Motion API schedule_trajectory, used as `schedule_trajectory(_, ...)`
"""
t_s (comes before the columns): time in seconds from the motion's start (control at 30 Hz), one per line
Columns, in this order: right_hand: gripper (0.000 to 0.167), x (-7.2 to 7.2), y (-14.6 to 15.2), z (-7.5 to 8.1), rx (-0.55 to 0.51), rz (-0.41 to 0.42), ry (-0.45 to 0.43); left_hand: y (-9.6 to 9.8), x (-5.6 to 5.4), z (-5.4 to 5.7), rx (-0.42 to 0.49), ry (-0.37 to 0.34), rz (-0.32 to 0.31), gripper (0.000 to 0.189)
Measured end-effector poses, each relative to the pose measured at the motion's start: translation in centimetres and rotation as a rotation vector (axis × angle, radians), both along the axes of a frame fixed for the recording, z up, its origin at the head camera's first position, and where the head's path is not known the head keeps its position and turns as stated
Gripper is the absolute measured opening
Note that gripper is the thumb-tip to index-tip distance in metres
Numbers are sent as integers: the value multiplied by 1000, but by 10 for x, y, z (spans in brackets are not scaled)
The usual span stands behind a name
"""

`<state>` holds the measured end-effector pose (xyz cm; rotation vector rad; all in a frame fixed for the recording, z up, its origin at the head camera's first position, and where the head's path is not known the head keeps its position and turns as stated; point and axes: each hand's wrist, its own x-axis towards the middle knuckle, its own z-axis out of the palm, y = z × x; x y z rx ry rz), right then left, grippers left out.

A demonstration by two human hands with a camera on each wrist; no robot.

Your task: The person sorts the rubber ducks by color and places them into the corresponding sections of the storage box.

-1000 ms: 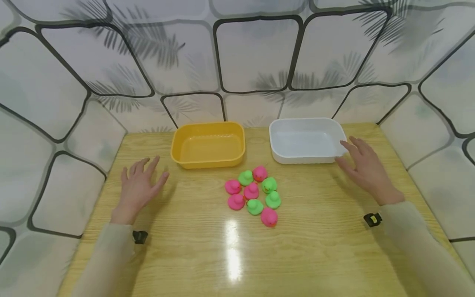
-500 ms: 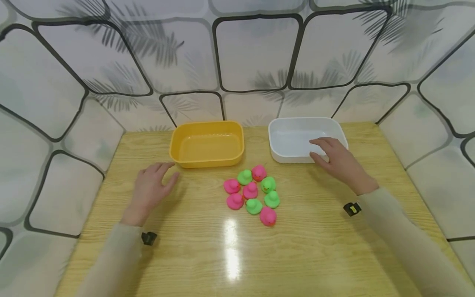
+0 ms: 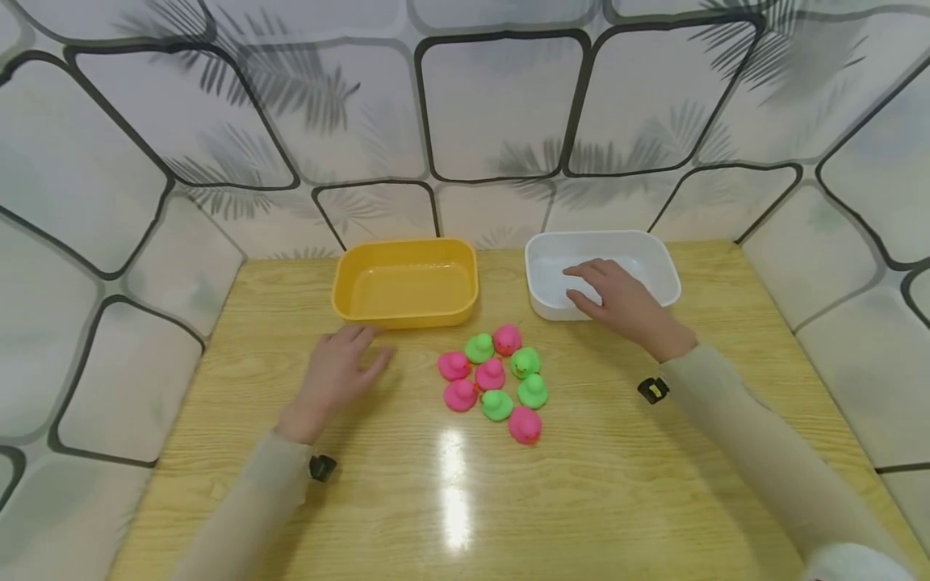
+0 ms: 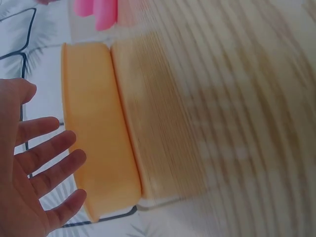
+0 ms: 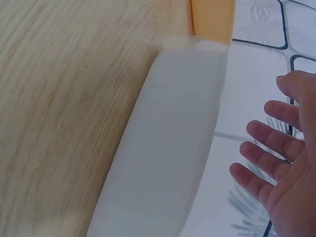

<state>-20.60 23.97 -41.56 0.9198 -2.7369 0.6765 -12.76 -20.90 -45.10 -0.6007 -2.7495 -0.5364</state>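
Note:
My left hand (image 3: pixel 340 373) hovers in front of the yellow tray (image 3: pixel 407 316), its fingers spread and holding nothing. The left wrist view shows those relaxed fingers beside the tray's outer wall (image 4: pixel 98 123). My right hand (image 3: pixel 617 300), also holding nothing, is over the front of the white tray (image 3: pixel 541 303) and hides part of it. In the right wrist view its fingers are loosely extended near the white wall (image 5: pixel 163 133). Between the hands lie several small rubber ducks, some pink like this pink duck (image 3: pixel 525 425), others green like this green duck (image 3: pixel 497 405).
Both trays stand at the back of a wood-grain table (image 3: pixel 596 500), with nothing in the yellow one. A patterned panel (image 3: pixel 501 105) rises behind them, and similar panels flank the table left and right.
My left hand has moved right, toward the ducks. My right hand has moved left from the white tray's right end to over its front. The ducks and trays stay put.

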Motion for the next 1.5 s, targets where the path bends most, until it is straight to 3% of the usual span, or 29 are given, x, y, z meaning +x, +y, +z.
schedule_trajectory(0.27, 34, -10, -22, 5, 22, 39, -37, 17, 0, -1, 0, -4, -73, 39)
schedule_trajectory(0.73, 39, -38, -58, 6, 119, 104, -147, 40, 1, -8, -34, -69, -134, 40)
schedule_trajectory(1.17, 38, -57, -91, 1, 143, 159, -156, 59, 3, -11, -51, -111, -199, 39)
schedule_trajectory(1.5, 43, -64, -109, -5, 142, 181, -181, 72, -1, -14, -45, -194, -222, 44)
